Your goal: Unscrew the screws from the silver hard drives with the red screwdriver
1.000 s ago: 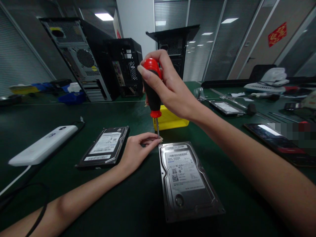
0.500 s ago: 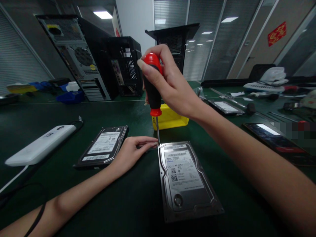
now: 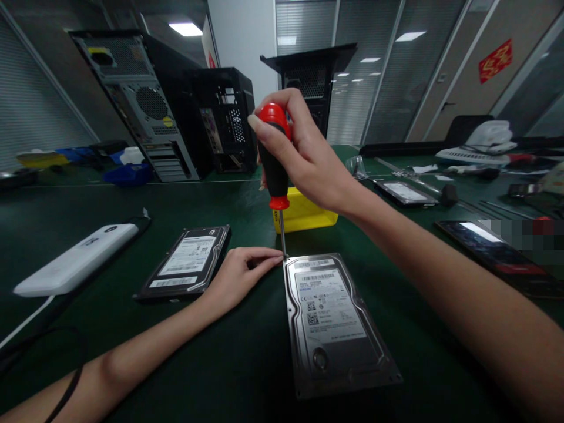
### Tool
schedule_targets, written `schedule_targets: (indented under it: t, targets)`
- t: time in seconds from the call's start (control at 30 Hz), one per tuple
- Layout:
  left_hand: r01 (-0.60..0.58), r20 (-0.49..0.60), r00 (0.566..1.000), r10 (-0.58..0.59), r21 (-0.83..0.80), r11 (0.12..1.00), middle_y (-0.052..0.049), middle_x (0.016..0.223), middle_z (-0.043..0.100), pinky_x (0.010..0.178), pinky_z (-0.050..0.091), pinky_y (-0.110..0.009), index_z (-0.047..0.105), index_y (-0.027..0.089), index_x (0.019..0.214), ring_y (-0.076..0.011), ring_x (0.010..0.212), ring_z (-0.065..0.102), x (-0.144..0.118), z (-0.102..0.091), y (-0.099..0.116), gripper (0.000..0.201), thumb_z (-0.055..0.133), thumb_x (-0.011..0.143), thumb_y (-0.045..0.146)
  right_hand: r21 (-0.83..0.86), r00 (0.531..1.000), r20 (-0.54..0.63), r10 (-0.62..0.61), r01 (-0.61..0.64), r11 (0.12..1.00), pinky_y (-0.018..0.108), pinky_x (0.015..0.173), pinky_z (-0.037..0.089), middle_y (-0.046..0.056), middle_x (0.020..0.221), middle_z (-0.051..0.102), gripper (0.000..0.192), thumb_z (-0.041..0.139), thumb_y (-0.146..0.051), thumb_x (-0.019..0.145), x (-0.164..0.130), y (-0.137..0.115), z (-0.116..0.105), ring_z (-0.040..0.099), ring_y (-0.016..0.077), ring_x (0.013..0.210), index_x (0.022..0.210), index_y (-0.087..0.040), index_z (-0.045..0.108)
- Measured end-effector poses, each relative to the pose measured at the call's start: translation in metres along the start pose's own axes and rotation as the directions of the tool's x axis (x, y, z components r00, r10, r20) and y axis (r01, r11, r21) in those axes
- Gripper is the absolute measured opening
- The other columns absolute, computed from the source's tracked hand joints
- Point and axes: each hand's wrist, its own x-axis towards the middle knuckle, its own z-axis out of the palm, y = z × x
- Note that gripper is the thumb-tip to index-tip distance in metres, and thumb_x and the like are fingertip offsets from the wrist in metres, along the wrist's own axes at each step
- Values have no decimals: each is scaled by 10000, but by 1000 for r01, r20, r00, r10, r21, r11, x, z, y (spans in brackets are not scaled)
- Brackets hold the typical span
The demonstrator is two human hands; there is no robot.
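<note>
The right hand grips the screwdriver, its tip at the far-left corner of the hard drive, lying lengthwise near-to-far. Nearer that corner, the left hand presses fingertips together; whether around anything is unclear.

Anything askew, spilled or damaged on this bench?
One thing: the broad black panel atop the rightmost computer case juts past its sides; whether loose, I can't tell. No spill or damage shows around the front hard drive; the right hand holds the screwdriver at its far left corner, left hand beside it.
</note>
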Motion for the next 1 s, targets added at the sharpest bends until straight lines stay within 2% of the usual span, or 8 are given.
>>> schedule_targets:
  t: [0.33,0.6,0.77,0.83,1.0]
  targets:
    - [-4,22,1000,3,52,999,-22,971,717,804,490,-299,702,218,951,-205,907,648,0,0,-1,250,519,844,351,-1,999,20,-29,29,1000,185,620,438,-11,888,445,232,336,-379,914,-1,3,0,536,41,658,1053,-194,323]
    - [-3,23,1000,2,73,997,-32,984,707,787,490,-310,693,221,979,-207,894,636,-1,1,1,263,510,843,352,-90,998,12,-61,62,994,179,655,437,18,968,441,212,373,-340,912,1,1,0,527,58,753,1050,-183,335]
    - [7,28,1000,-10,106,994,-42,968,708,728,497,-300,683,204,997,-199,835,638,-1,2,2,266,515,828,321,-115,996,-33,-81,76,990,207,721,454,21,993,449,223,408,-352,897,0,0,1,535,69,778,1033,-182,359]
    - [9,34,999,-13,117,993,-43,965,710,695,494,-287,682,199,1003,-194,805,639,-1,2,3,273,513,826,322,-75,998,-38,-57,54,996,207,701,463,12,971,459,250,435,-371,880,0,0,1,546,67,761,1028,-188,352]
    - [4,17,1000,-6,102,995,-47,946,714,684,489,-267,688,181,977,-186,801,644,1,4,6,267,516,821,312,152,999,19,35,-38,988,167,579,447,-51,808,489,328,494,-379,841,2,4,5,552,30,607,1028,-206,287]
